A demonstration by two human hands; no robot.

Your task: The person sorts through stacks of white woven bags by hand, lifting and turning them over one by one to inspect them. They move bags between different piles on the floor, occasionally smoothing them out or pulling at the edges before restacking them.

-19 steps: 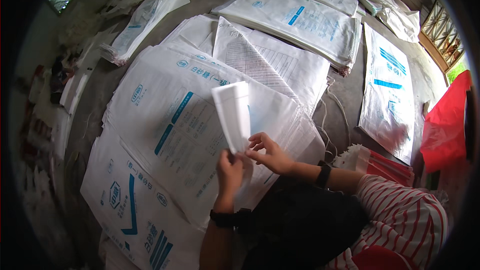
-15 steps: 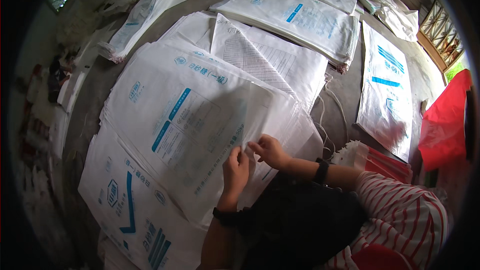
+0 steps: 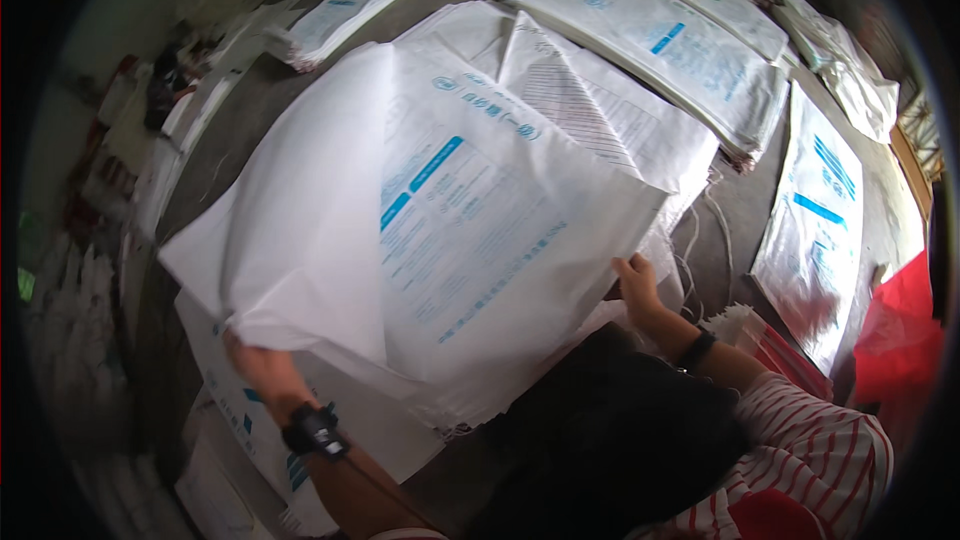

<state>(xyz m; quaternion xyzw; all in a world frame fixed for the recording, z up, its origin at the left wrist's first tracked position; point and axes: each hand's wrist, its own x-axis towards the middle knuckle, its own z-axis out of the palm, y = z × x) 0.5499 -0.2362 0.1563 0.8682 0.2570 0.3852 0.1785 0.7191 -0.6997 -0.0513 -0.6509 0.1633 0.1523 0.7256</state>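
Note:
A large white woven sack [image 3: 470, 230] with blue print is spread between my hands, its left part folded over and showing its plain white side. My left hand [image 3: 268, 368], with a dark band on the wrist, is closed on the sack's bunched lower left edge. At the right, my right hand [image 3: 640, 288] pinches the sack's near right edge between thumb and fingers. Beneath lie more white sacks [image 3: 380, 430] in a pile. Beyond the sack, a folded lined paper sheet [image 3: 565, 100] rests on other white sheets or sacks.
Stacks of printed sacks [image 3: 660, 35] lie on the grey floor at the back, with another sack [image 3: 815, 210] to the right. Pale cords [image 3: 722, 225] trail beside the pile. Red material [image 3: 900, 330] stands at the far right. A blurred person [image 3: 168, 80] shows at the far left.
My hands have moved apart from a close grip at the sack's near edge. The left has gone far left, folding the sack's side over; the right has moved right. The view has shifted.

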